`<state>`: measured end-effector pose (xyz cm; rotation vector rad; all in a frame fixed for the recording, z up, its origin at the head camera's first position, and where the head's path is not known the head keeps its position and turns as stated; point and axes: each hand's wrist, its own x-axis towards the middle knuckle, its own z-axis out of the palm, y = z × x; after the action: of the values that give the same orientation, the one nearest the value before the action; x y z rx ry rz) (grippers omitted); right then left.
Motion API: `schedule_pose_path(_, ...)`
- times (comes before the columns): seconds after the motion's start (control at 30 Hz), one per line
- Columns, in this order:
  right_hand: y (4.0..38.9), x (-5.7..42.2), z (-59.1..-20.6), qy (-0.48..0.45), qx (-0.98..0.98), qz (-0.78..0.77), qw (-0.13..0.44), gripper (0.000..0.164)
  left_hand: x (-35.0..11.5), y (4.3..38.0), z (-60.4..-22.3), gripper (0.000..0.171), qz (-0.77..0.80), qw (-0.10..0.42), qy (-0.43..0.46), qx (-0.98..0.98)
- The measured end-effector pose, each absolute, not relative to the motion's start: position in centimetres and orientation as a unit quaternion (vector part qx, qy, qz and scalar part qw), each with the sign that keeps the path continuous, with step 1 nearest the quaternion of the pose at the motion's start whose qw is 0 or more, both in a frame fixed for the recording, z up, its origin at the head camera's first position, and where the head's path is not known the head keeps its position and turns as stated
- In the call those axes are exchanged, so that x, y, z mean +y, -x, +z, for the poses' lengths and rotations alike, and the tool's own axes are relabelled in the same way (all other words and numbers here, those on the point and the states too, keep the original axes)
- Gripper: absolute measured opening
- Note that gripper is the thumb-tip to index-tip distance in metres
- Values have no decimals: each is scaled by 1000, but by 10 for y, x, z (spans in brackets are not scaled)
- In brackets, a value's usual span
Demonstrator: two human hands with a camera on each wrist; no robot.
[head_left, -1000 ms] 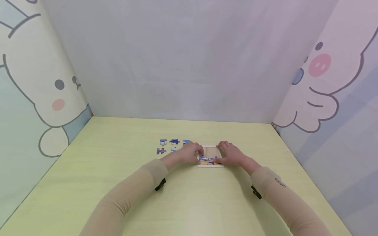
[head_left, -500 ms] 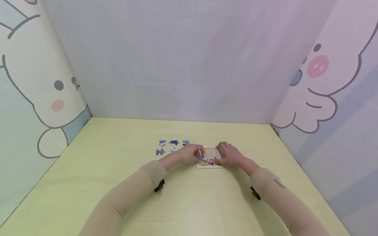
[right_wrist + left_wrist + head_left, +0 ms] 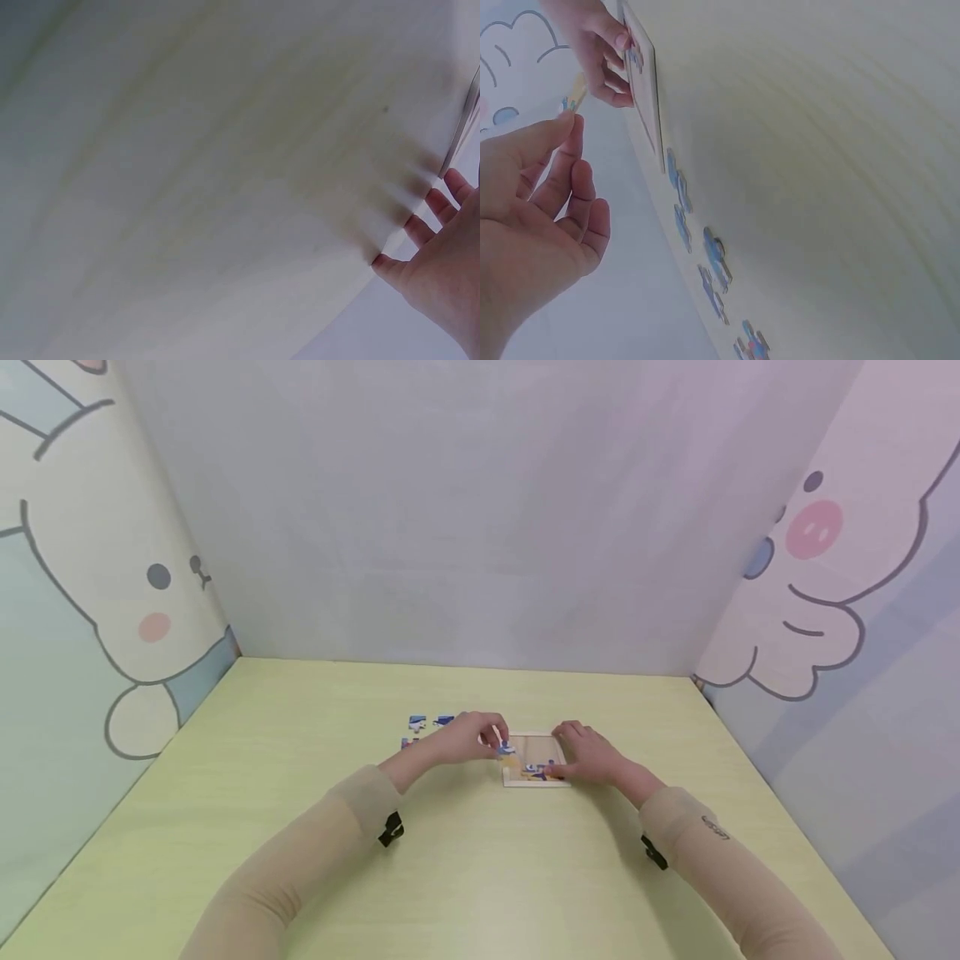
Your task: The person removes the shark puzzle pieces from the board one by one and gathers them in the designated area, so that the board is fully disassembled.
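My left hand (image 3: pixel 467 739) pinches a jigsaw piece (image 3: pixel 507 756), printed blue, white and yellow, between thumb and fingertips. The piece (image 3: pixel 574 94) is raised and tilted at the left side of a shallow wooden puzzle tray (image 3: pixel 536 783). Along the tray's near edge lie joined pieces (image 3: pixel 534 770); bare wood shows behind them. My right hand (image 3: pixel 588 754) holds the tray by its right side, thumb over the pieces inside, other fingers at the far right corner. In the right wrist view, the fingertips of that hand (image 3: pixel 442 247) reach down to the table beside the tray edge.
Loose jigsaw pieces (image 3: pixel 417 723) lie left of the tray, partly covered by my left hand in the head view. Several of these pieces (image 3: pixel 716 259) show in the left wrist view. Walls with cartoon animals enclose the pale yellow table (image 3: pixel 480 877).
My left hand has lifted the yellow and blue piece out of the tray's near left corner and moved slightly left and up with it. My right hand has stayed at the tray.
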<state>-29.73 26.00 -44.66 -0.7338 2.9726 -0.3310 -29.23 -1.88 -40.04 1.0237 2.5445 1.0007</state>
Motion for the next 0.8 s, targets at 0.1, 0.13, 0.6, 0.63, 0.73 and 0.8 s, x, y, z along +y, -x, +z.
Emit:
schedule_pose_path(0.1,297,261,-448,242,964,-106,29,79,-25,291,-396,20,344,105,-347,866)
schedule_pose_path(0.13,297,262,-448,244,964,-105,28,78,-27,291,-394,20,344,104,-346,867)
schedule_pose_path(0.6,299,262,-449,250,962,-104,24,78,-66,283,-386,21,366,89,-331,865)
schedule_pose_path(0.63,299,262,-449,250,963,-102,24,78,-69,282,-387,21,367,87,-329,866)
schedule_pose_path(0.73,298,262,-448,251,963,-97,26,77,-78,279,-389,22,366,80,-321,870)
schedule_pose_path(0.8,297,262,-448,252,963,-95,26,76,-84,278,-391,23,366,80,-312,873)
